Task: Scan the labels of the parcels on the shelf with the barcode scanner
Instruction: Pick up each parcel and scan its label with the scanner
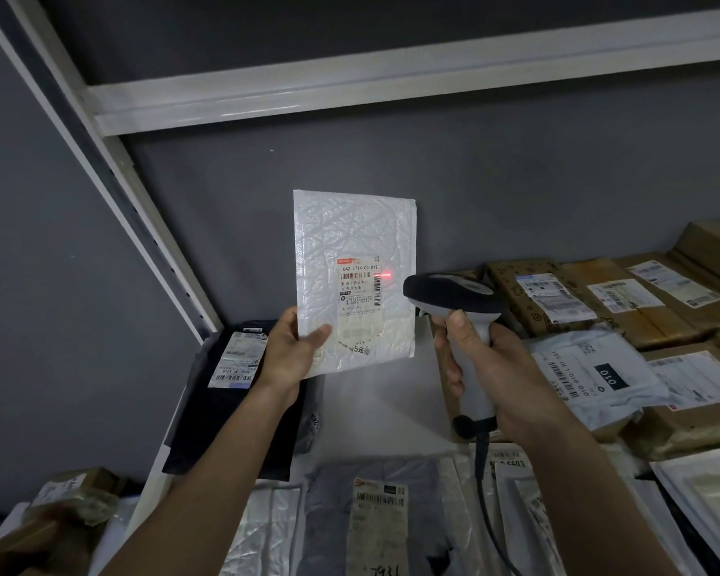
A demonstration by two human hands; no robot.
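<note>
1. The left hand pinches the lower corner of a crinkled white bubble mailer, held upright above the shelf.
2. The right hand grips a smooth white-handled barcode scanner; a red beam falls on the mailer's label.
3. Brown cardboard parcels and plastic bags cover the white shelf before a grey wall.

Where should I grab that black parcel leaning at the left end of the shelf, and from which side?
Probably its upper right edge, coming in from the front right. The black parcel stands tilted against the shelf upright, so its left side is blocked, and its label faces you; grip beside it, not over it. Your left hand must first put down the white mailer.
</note>
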